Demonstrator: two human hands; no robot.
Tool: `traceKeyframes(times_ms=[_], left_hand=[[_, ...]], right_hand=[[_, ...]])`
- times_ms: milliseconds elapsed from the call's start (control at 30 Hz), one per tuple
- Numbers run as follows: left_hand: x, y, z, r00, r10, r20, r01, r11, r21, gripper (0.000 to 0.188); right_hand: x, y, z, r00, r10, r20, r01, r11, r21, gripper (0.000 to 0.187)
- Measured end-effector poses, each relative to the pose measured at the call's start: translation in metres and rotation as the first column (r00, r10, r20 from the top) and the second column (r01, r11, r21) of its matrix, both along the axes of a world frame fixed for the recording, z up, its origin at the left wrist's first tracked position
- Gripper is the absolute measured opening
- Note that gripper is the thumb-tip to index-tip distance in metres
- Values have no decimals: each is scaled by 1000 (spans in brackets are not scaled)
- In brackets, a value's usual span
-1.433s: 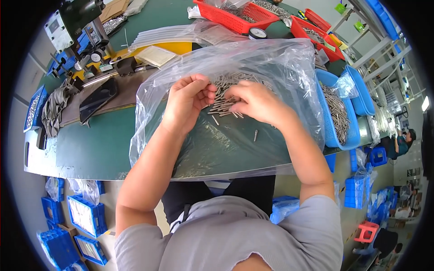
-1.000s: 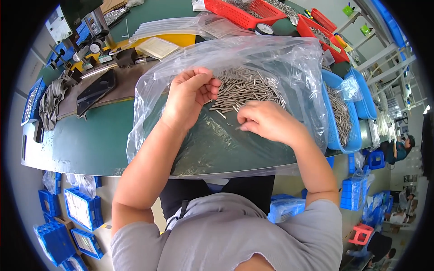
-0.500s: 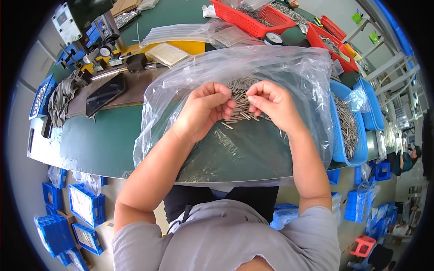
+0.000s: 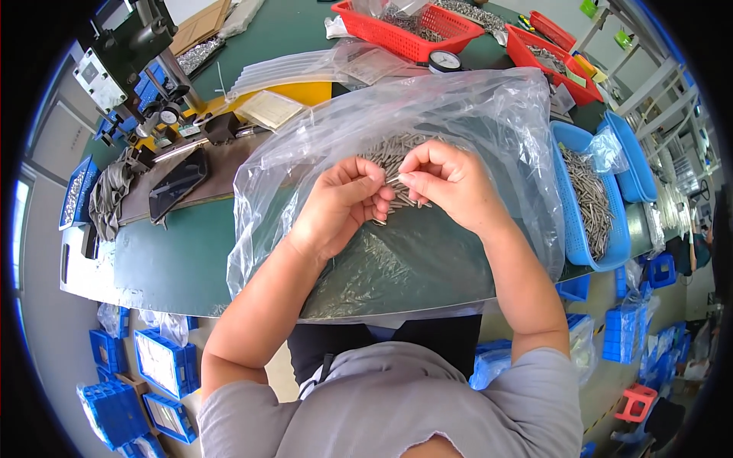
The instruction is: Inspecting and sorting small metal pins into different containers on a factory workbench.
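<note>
Both hands pinched shut over the pin pile [image 4: 397,156] on the clear plastic bag [image 4: 466,114]: left hand [image 4: 340,206] gripping a few metal pins, right hand [image 4: 447,183] nipping one. Risk: loose pins slipping, rolling off the tabletop [image 4: 175,252] edge.

Green workbench [image 4: 175,259] amid blue crates [image 4: 160,362], grey floor [image 4: 46,336].

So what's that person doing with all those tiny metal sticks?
A person at a green workbench is working over a pile of small metal pins lying on a clear plastic bag. The left hand and right hand meet above the pile, fingertips pinching pins between them. More pins fill a blue basket at the right.
</note>
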State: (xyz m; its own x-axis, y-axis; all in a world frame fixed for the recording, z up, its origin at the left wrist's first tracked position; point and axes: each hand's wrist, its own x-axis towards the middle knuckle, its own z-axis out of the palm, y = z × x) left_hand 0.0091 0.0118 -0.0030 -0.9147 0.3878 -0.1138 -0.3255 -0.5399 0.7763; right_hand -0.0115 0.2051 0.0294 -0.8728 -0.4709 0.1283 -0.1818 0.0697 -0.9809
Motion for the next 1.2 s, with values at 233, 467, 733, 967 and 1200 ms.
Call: traceKeyframes(times_ms=[233,467,733,967,1200], left_hand=[[0,0,1,999,-31,-5,32,999,5,9],[0,0,2,1000,-26,-3,27,998,57,9],[3,2,0,1000,8,-18,-7,1000,18,9],[4,4,4,997,42,-69,-44,998,-35,9],[-3,-5,5,962,267,-58,-271,960,-70,5]], right_hand=[[4,-6,1,997,-8,80,10,1000,-20,3],[0,-3,-3,985,44,165,-24,992,-120,11],[2,-8,-10,990,59,129,-46,994,-98,11],[4,-12,-10,986,39,162,-21,994,-111,10],[-16,4,-8,900,12,435,251,803,-541,7]])
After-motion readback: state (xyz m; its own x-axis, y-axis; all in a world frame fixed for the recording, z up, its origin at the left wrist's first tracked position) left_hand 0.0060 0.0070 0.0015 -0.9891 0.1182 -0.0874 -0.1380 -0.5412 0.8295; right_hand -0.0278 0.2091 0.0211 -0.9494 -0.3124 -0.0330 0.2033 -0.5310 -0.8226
